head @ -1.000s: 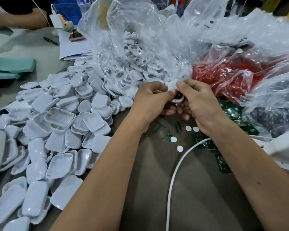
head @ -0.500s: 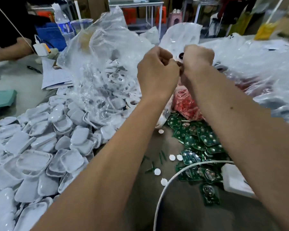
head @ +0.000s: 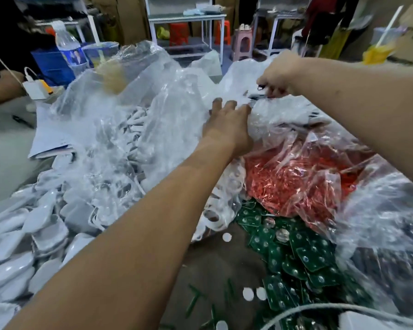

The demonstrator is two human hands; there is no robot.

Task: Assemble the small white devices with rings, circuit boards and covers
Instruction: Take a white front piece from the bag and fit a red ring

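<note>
My right hand (head: 278,75) reaches far forward over a clear bag (head: 293,110) at the back and pinches a small white device (head: 261,87) with a dark opening; the device is blurred. Lower down, my left hand (head: 227,122) stretches out with straight fingers that touch the crinkled plastic. Loose white covers (head: 45,229) are heaped at the left. More white shells fill a clear bag (head: 129,129). Another bag holds red parts (head: 296,177). Green circuit boards (head: 303,256) lie in a pile at the right. White discs (head: 248,294) and green pins (head: 193,301) lie near me.
A white cable (head: 320,307) curves across the near table. At the back left are a water bottle (head: 69,51), a white charger (head: 36,88), papers (head: 50,136) and another person's arm (head: 0,86). A yellow drink with a straw (head: 377,53) stands at the far right.
Both hands held the device together close to me, then rose. Now they have parted: the right carries the device to the far bag, and the left has let go and lies on the plastic.
</note>
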